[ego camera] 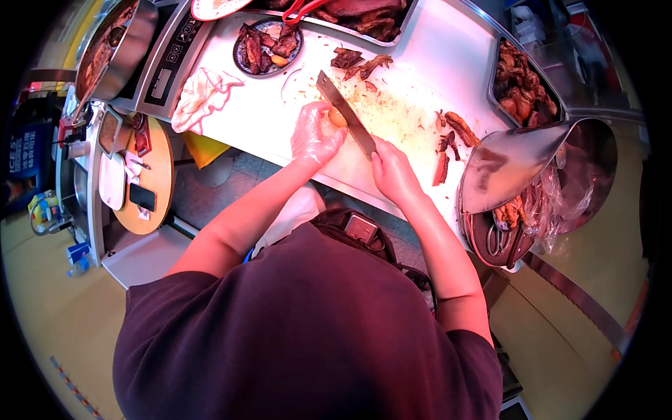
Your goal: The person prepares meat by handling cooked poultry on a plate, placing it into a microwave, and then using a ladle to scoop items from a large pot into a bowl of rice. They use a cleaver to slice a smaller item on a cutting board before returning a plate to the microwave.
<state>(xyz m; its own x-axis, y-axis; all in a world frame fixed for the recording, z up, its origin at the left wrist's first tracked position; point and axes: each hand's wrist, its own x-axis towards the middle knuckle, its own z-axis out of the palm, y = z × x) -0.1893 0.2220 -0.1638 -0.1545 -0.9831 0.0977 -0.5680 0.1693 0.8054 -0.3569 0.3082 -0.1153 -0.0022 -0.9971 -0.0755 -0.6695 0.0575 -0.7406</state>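
Observation:
My left hand [316, 134], in a clear plastic glove, holds a small yellowish-brown rounded food piece [337, 117], perhaps an egg, between thumb and fingers over the white cutting board [336, 168]. A cleaver [346, 113] is gripped in my right hand [394, 167]; its blade lies beside the rounded piece, though contact between them is hard to tell. Beyond the blade are browned meat pieces [374, 66] and scattered crumbs. At the upper left of the board, a patterned plate [241, 62] bears dark meat and a yellow piece. More meat strips [461, 128] lie to the right.
A crumpled cloth [202, 100] lies by the scale [167, 68] at left, near a large metal pan [128, 58]. Metal trays of meat stand at the back [401, 34] and right [493, 100]. A curved metal sheet [509, 163] rises at the board's right end, beside plastic bags [546, 210].

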